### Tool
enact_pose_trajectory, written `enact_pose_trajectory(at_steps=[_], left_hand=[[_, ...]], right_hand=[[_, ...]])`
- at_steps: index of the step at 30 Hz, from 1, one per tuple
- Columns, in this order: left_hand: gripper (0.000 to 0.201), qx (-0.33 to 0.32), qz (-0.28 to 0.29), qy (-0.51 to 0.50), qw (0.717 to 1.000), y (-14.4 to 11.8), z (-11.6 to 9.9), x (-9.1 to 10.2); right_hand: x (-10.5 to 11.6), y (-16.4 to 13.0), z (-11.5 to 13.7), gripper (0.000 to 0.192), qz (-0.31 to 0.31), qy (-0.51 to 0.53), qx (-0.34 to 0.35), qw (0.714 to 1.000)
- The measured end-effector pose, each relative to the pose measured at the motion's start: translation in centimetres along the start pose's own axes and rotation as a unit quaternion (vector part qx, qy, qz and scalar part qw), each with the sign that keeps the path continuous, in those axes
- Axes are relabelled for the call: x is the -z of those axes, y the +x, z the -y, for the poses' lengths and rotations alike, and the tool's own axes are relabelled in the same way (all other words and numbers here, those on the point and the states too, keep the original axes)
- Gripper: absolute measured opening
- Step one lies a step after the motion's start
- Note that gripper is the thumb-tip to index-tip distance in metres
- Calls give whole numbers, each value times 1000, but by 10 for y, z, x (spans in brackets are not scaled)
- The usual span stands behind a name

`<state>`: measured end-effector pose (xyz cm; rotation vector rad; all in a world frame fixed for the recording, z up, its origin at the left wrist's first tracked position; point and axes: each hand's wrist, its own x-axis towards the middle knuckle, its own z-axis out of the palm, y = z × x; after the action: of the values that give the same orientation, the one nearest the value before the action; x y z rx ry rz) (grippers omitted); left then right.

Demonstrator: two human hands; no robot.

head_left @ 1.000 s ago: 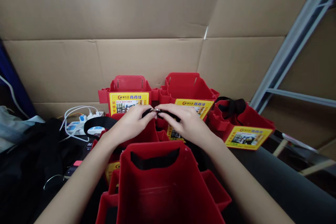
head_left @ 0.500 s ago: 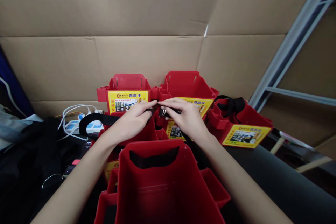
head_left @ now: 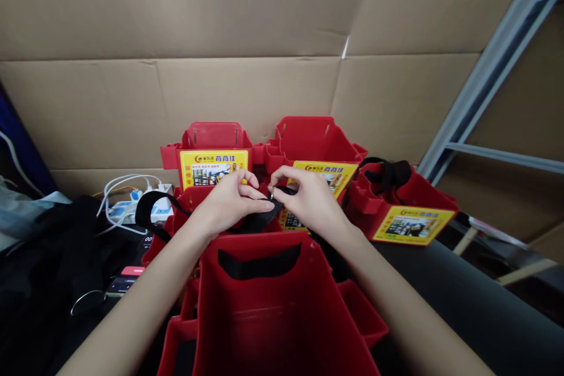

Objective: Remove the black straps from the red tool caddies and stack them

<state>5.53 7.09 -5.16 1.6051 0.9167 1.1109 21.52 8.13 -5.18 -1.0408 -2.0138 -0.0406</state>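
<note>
Nearest the camera stands a red plastic bin (head_left: pixel 264 317) with a black strap (head_left: pixel 259 264) stretched across the slot in its far wall, and smaller pockets jut out at its sides. Just beyond its far rim the two hands meet over another red bin (head_left: pixel 194 202) that sits behind it. The left hand (head_left: pixel 229 202) pinches a length of black webbing (head_left: pixel 259 218) between thumb and fingers, pressing it flat; the webbing runs off to the left in a loop (head_left: pixel 152 211) that hangs past the bin's edge. The right hand (head_left: pixel 308 200) is closed in a pinch on a small metal ring (head_left: pixel 272 194) at the end of that webbing, its fingertips touching the left hand's. The step in hand looks like feeding the strap end through its ring, so the next move would call for a steady hold on the ring while the other hand pushes the webbing through and pulls it snug. To the left on the dark worktop (head_left: pixel 484 305) lie dark cloth (head_left: pixel 53 247), a white power strip (head_left: pixel 132 205) with cords, and a small device (head_left: pixel 126 279). Farther back stand three more red bins with yellow labels: one far left (head_left: pixel 211 147), one in the middle (head_left: pixel 312 141), and one to the right (head_left: pixel 405 205) with a black strap bunched on its rim. Behind them all rises a wall of cardboard (head_left: pixel 220 70), with a grey metal shelf frame (head_left: pixel 493 82) at far right.
</note>
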Motion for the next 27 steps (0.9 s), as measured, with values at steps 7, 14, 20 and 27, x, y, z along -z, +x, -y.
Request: enact_pose_trajectory(at_steps=[7,14,20,27], left_hand=[[26,-28,-23,13,999,3,2,1],[31,20,-32,-108,993,2,1,2],[27,-58,-86,-54,993,8,4,10],[14,-131,-111,25,985,6,4,6]], right_hand=[[3,3,-4,10,27,153,-152,976],[4,2,12,13,49,373,-178,909],[8,0,13,22,12,342,-115,932],[7,1,9,20,26,370,-130,919]])
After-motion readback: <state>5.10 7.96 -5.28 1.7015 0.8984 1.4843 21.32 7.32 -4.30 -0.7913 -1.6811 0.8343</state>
